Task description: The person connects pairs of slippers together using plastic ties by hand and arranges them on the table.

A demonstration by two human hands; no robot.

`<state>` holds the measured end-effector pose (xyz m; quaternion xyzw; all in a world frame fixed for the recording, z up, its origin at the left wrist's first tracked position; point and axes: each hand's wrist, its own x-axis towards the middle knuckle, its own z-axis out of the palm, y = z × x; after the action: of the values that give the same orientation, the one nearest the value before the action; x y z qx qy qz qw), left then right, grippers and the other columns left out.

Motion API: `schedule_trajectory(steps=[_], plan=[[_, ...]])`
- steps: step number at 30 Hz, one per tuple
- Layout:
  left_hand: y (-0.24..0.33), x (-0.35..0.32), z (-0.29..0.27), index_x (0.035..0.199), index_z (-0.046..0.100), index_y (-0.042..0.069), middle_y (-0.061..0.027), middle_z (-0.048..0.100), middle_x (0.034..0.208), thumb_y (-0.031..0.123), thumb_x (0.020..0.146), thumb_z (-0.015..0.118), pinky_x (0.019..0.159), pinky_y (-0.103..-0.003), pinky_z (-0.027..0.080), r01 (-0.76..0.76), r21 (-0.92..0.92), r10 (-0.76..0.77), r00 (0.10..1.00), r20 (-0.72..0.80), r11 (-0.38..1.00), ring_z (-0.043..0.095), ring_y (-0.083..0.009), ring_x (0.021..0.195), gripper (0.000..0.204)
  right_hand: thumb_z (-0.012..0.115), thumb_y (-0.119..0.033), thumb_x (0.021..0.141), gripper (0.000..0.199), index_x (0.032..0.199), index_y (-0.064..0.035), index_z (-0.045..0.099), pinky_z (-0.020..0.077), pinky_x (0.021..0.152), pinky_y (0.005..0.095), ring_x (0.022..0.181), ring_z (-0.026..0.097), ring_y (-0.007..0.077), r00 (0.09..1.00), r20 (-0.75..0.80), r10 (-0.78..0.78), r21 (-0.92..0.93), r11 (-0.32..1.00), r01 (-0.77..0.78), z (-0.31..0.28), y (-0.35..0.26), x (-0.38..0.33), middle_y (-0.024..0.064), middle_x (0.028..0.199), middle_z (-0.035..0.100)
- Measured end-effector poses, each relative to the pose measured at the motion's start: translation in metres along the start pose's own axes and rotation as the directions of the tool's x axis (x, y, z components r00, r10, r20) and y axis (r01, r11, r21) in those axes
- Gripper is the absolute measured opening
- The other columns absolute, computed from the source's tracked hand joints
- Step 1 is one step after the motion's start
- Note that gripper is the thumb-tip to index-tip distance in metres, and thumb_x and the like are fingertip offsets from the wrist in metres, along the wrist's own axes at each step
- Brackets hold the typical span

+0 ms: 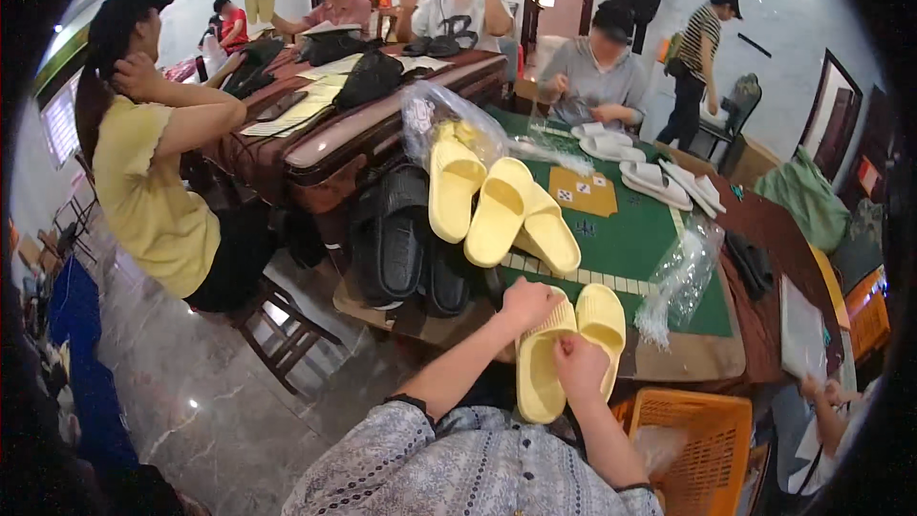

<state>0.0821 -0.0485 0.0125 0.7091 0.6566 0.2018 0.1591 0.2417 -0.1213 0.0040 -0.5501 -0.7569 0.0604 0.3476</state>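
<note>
Two pale-yellow slide slippers (pixel 564 349) — ribbed soles outward, pressed together.

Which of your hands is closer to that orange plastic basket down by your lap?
Right. The right hand holds the yellow slippers just above the orange basket; the left hand is higher and farther left.

Slippers (pixel 569 349) before table (pixel 621 229), apparently above basket (pixel 707 440).

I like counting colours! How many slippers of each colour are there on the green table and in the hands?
yellow slippers: 5, with 2 held by the left hand and right hand, 3 on the green table
black slippers: 2 that can be told apart
white slippers: 4
Total: 11
</note>
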Motion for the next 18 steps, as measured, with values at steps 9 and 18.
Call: schedule_trajectory(steps=[9, 18], plan=[[-0.012, 0.024, -0.010, 0.097, 0.071, 0.005, -0.0170, 0.069, 0.097, 0.043, 0.090, 0.049, 0.083, -0.043, 0.051, -0.018, -0.146, 0.042, 0.986, 0.163, 0.989, 0.066, -0.0336, 0.090, 0.044, 0.070, -0.026, 0.079, 0.017, 0.076, -0.0090, 0.070, 0.0492, 0.054, 0.0403, 0.055, 0.063, 0.0294, 0.997, 0.003, 0.071, 0.072, 0.995, -0.071, 0.006, 0.005, 0.000, 0.0101, 0.061, 0.065], [-0.017, 0.046, -0.014, 0.097, 0.071, 0.001, -0.0209, 0.068, 0.097, 0.051, 0.088, 0.047, 0.083, -0.040, 0.050, -0.065, -0.053, 0.079, 0.935, 0.346, 0.997, 0.066, -0.0344, 0.090, 0.055, 0.069, -0.024, 0.081, 0.017, 0.078, -0.0079, 0.071, 0.0483, 0.052, 0.0393, 0.054, 0.063, 0.0282, 0.997, -0.041, 0.059, 0.127, 0.991, -0.053, 0.009, 0.004, -0.001, 0.0102, 0.062, 0.065]])
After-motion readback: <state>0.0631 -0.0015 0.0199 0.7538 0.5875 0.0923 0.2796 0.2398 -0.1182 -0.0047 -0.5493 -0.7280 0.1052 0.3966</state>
